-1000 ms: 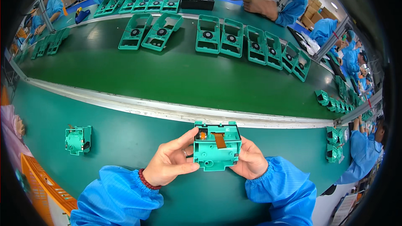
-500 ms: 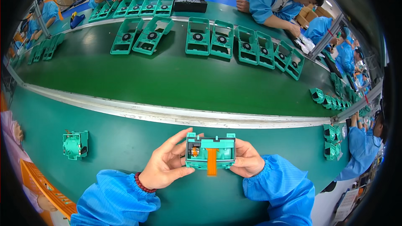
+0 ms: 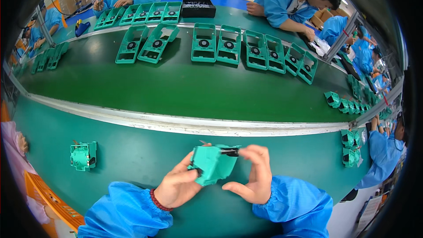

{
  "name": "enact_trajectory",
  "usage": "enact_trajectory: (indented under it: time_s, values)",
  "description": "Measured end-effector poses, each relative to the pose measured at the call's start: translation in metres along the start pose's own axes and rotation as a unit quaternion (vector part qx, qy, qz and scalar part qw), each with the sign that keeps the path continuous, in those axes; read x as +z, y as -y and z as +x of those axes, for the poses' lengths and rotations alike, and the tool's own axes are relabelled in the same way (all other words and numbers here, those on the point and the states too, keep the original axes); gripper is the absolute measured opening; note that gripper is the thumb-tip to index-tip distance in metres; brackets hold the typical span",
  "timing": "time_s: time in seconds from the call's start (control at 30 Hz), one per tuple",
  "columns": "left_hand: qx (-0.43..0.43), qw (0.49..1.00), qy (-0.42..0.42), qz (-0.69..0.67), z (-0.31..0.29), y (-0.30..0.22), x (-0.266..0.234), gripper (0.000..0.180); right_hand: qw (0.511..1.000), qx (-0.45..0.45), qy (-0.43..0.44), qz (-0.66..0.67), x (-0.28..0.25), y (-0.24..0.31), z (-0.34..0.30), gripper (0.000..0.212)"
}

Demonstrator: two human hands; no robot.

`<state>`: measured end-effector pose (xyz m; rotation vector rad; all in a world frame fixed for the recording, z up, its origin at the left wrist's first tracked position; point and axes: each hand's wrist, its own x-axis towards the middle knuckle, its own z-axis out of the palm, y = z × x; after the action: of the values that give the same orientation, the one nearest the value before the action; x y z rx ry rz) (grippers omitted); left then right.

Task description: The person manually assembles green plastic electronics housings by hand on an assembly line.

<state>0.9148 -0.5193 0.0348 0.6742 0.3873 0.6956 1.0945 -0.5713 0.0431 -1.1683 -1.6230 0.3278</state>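
In my left hand (image 3: 178, 184) is a green plastic housing (image 3: 212, 164), tilted so that its smooth outer side shows. My left thumb presses near a dark part at its lower left corner, and the other fingers are mostly behind it. My right hand (image 3: 253, 174) is just to the right, thumb and fingers spread apart. Its fingertips come close to the dark slot at the housing's upper right; whether they touch it I cannot tell. The orange ribbon cable is out of sight. A similar green unit (image 3: 83, 155) rests on the table to the left.
Beyond the pale metal rail (image 3: 176, 125) runs a green conveyor belt (image 3: 145, 86) carrying green frames (image 3: 203, 43) with round black parts. More green units (image 3: 351, 147) stand at the table's right end. A black bin (image 3: 198, 6) sits across the belt, where co-workers sit. An orange chair (image 3: 50, 198) is at left.
The housing has been turned, so its open front with the orange ribbon cable no longer shows. My right hand has come off its right side and spread its fingers; my left hand keeps hold.
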Motion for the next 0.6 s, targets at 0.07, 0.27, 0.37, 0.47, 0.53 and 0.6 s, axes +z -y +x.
enact_trajectory:
  time_s: [0.07,0.27,0.37,0.47,0.53,0.6]
  values:
    - [-0.077,0.953,0.08,-0.281,-0.003,0.009,-0.007,0.06,0.999,0.014,0.007,-0.035,-0.003,0.0,0.005,0.093]
    - [-0.126,0.954,0.071,-0.264,0.0,0.012,0.004,0.057,0.998,-0.002,0.061,0.007,-0.008,-0.007,0.0,0.094]
    - [-0.123,0.953,0.072,-0.269,0.001,0.017,0.001,0.057,0.998,0.007,0.07,0.003,-0.012,-0.005,0.0,0.094]
    - [-0.034,0.992,0.053,-0.107,-0.004,0.006,-0.001,0.063,0.995,0.004,0.09,0.038,-0.004,-0.017,-0.003,0.09]
    - [0.045,0.995,-0.018,0.084,-0.008,-0.017,0.014,0.061,0.996,0.029,0.077,0.044,-0.004,-0.02,-0.002,0.084]
    - [0.129,0.912,-0.118,0.37,-0.036,-0.049,0.011,0.062,0.993,0.038,0.089,0.072,0.0,-0.018,0.0,0.076]
